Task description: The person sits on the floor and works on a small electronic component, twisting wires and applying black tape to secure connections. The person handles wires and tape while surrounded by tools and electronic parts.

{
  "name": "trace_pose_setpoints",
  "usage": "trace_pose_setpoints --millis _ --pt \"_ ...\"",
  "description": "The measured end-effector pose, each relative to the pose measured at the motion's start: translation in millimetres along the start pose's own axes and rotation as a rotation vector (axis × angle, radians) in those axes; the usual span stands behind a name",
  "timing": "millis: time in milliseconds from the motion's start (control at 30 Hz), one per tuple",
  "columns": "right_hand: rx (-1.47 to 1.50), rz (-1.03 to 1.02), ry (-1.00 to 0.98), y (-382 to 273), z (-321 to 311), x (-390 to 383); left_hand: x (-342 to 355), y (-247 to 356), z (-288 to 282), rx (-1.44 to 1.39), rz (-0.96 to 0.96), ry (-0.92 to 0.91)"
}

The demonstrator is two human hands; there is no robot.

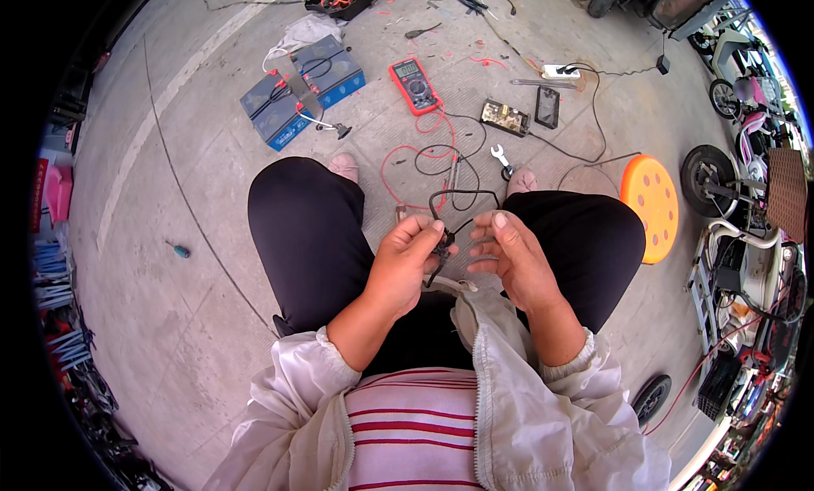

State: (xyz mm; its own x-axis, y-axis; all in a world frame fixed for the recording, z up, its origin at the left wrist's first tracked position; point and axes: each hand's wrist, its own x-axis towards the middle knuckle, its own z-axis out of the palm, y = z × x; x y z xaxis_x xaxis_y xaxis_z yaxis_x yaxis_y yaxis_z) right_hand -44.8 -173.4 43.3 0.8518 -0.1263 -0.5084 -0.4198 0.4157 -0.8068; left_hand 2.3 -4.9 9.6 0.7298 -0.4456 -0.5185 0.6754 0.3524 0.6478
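Between my knees, my left hand [410,262] pinches a bundled black cable [443,247], part of which its fingers hide. A loop of that cable rises above both hands. Close on its right, my right hand [515,258] has its fingers apart, with nothing visible gripped in them. Beyond the hands lies a red multimeter [415,86], its red and black leads curling over the floor toward me. An opened black box with a circuit board [505,118] sits to its right, and a black frame-like cover [547,107] is beside that. A wrench [501,158] lies near my right foot.
Blue batteries [339,71] with wires stand at the front left. An orange round stool [650,209] is by my right knee. A white power strip [560,72] lies farther off. A teal-handled screwdriver [180,250] rests on the left floor. Parked bikes [721,186] line the right side.
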Motion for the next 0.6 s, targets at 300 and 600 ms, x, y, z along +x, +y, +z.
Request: trace_pose_setpoints --millis 300,600 --pt "-1.085 -0.685 0.175 26.5 32.4 -11.4 2.6 -2.9 -4.0 -0.118 -0.068 -0.102" --pt "-1.013 -0.790 0.202 32.6 29.2 -7.4 2.3 -4.2 -2.0 -0.135 -0.093 -0.119"
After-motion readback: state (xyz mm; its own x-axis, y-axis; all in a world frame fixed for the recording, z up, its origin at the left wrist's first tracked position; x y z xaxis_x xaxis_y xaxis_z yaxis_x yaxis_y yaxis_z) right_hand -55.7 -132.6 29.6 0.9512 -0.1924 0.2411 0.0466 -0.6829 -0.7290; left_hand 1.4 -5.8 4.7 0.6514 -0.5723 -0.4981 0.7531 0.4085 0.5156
